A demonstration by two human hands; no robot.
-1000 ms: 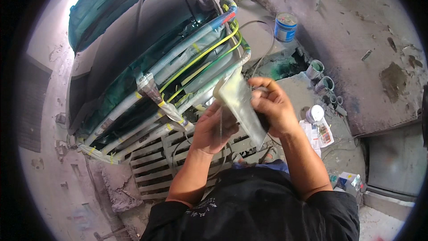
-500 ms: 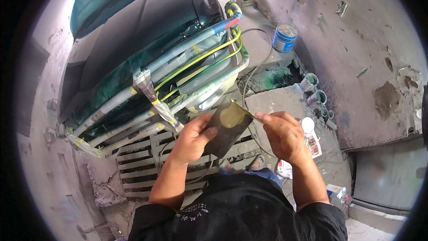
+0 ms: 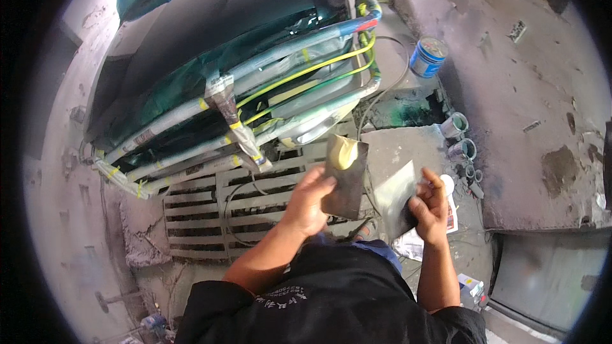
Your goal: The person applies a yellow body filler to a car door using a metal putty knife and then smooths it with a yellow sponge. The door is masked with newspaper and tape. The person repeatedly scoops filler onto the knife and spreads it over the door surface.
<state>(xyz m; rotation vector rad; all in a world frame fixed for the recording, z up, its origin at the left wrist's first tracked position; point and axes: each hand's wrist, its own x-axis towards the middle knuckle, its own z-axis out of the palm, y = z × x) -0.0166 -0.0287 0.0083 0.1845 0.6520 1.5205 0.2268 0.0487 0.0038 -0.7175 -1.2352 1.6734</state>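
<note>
Gripping, left hand (image 3: 309, 200): thumb pressed on the front of a dark plate (image 3: 344, 196), with the fingers mostly hidden behind its left side.
Gripping, right hand (image 3: 435, 210): thumb and fingers hold the right side of a pale sheet (image 3: 393, 196), which leans at a slant.
Paste: 1 thick lump of yellow paste (image 3: 345, 154) sits at the upper end of the dark plate; the pale sheet is just beside the plate, to its right, and apart from it.
Step in hand: probably working the paste with the 2 flat tools; whether mixing or loading, I cannot tell.
Next move: seems to call for laying the pale sheet's edge to the lump at a low angle, the dark plate kept steady.
Risk: the lump lies near the plate's top edge, so a hard push could send it over.
Beyond: wrapped bars (image 3: 162, 127) cross the front of a dark car (image 3: 268, 9), touched by neither hand.
</note>
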